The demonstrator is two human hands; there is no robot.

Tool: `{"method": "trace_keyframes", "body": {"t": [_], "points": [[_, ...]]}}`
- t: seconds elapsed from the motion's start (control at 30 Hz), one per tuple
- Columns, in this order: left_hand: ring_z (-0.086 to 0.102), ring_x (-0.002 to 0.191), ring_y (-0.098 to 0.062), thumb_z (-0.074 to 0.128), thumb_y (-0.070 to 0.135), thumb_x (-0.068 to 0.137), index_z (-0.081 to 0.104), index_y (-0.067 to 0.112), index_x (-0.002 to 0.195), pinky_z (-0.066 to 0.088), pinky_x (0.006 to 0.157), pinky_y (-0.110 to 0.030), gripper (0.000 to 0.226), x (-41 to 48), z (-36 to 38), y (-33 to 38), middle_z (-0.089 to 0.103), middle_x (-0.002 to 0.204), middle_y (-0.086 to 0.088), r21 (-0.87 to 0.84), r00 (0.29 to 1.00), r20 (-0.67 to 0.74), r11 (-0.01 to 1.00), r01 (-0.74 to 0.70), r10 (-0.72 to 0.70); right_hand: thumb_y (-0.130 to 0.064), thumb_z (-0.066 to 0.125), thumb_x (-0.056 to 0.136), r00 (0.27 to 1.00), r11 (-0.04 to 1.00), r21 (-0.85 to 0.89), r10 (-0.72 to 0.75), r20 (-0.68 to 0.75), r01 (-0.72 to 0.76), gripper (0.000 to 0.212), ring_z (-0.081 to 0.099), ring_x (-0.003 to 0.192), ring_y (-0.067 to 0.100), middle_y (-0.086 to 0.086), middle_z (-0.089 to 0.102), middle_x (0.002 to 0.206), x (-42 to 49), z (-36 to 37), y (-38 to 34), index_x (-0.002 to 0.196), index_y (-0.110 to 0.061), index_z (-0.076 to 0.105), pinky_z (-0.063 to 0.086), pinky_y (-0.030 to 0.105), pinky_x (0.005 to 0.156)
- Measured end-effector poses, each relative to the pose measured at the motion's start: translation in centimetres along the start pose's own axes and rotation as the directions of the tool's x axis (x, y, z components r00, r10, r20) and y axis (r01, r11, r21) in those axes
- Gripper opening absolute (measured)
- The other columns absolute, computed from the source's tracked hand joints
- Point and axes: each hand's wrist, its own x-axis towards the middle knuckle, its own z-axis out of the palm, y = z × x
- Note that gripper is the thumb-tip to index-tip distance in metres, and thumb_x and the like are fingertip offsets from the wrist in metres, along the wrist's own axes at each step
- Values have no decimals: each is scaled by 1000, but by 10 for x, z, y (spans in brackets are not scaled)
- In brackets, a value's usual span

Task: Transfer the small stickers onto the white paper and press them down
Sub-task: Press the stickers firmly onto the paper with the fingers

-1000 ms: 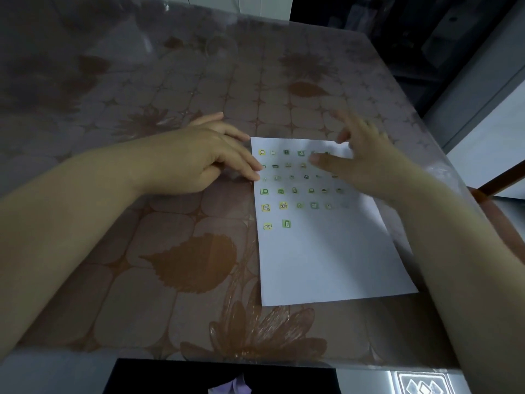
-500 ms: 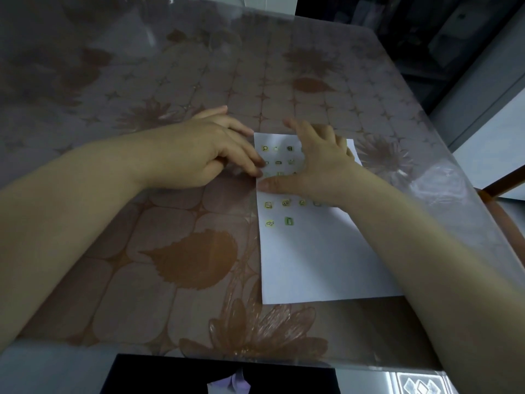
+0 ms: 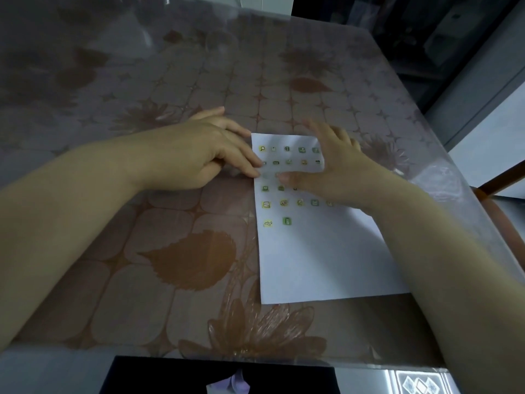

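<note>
A white paper point(image 3: 318, 260) lies flat on the table, right of centre. Several small green and yellow stickers point(image 3: 284, 203) sit in rows on its upper half. My left hand point(image 3: 204, 155) rests on the table with its fingertips on the paper's left edge. My right hand point(image 3: 332, 169) lies palm down over the upper right of the paper, fingers spread, thumb pointing left across a sticker row. It covers several stickers. Neither hand holds anything that I can see.
The table point(image 3: 170, 251) has a brown flower-and-leaf pattern under a clear cover. Its front edge runs just below the paper and its right edge slants close to my right forearm. A dark object point(image 3: 216, 376) sits below the front edge.
My right hand swept left across the sticker rows, then slid back a little to the right, uncovering the top left stickers. My left hand has stayed at the paper's left edge.
</note>
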Motion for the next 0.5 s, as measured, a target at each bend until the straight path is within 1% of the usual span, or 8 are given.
{"method": "trace_keyframes", "body": {"t": [0.07, 0.1, 0.2, 0.27, 0.33, 0.4, 0.43, 0.5], "points": [[29, 120, 4, 32, 8, 66, 65, 34, 105, -4, 106, -19, 57, 1, 0, 1, 53, 113, 27, -2, 1000, -4, 1000, 6, -6, -53, 71, 68, 1000, 1000, -13, 13, 16, -13, 101, 8, 142, 25, -1, 14, 153, 0, 1, -1, 146, -32, 10, 16, 47, 115], [29, 119, 5, 32, 8, 67, 65, 35, 105, -5, 106, -19, 57, 2, 1, 1, 53, 113, 28, -1, 1000, 0, 1000, 5, -5, -52, 72, 67, 1000, 1000, -13, 20, 18, -20, 102, 8, 142, 25, -1, 14, 153, 1, 1, -2, 145, -33, 10, 16, 47, 115], [25, 118, 10, 33, 8, 67, 63, 38, 106, -8, 105, -14, 58, 1, 0, -2, 50, 114, 31, -2, 1000, 19, 1000, 2, -2, -48, 75, 66, 999, 1000, 4, 30, 32, -30, 101, 5, 143, 24, -2, 12, 154, 4, 0, -4, 144, -38, 12, 15, 48, 115], [24, 119, 12, 33, 8, 68, 62, 39, 107, -8, 105, -11, 57, 1, 0, -4, 49, 115, 32, 7, 999, 30, 1000, -11, 11, -48, 75, 65, 997, 998, 19, 53, 53, -54, 103, 2, 144, 23, -2, 8, 155, 4, -1, -4, 144, -42, 9, 14, 49, 116], [25, 119, 11, 33, 8, 68, 63, 37, 107, -6, 106, -15, 57, 1, 1, -2, 50, 115, 31, 4, 1000, 23, 1000, -9, 9, -49, 75, 65, 997, 998, 21, 63, 51, -64, 106, -1, 144, 24, -1, 4, 157, 5, -1, -4, 144, -44, 5, 12, 50, 116], [28, 120, 6, 33, 7, 68, 63, 36, 106, -3, 108, -22, 57, 1, 1, 0, 52, 114, 28, 6, 1000, 7, 1000, -2, 2, -48, 74, 66, 998, 999, 12, 52, 37, -52, 107, -3, 144, 25, -1, -1, 157, 4, 1, -4, 144, -44, 1, 10, 50, 117], [29, 121, 4, 33, 7, 67, 63, 36, 106, -3, 108, -23, 57, 2, 1, 0, 51, 114, 29, 9, 1000, 7, 1000, -3, 3, -48, 74, 68, 999, 999, 9, 36, 31, -36, 106, -3, 145, 25, -1, -2, 157, 4, 1, -3, 144, -43, 0, 9, 50, 117], [29, 122, 6, 34, 7, 68, 62, 38, 107, -5, 108, -16, 57, 2, 1, -2, 49, 115, 32, 12, 1000, 21, 1000, -13, 12, -45, 71, 72, 1000, 999, 39, 9, 20, -10, 102, 0, 145, 25, -1, -1, 157, 3, 0, 0, 145, -42, 0, 10, 50, 117]]}}
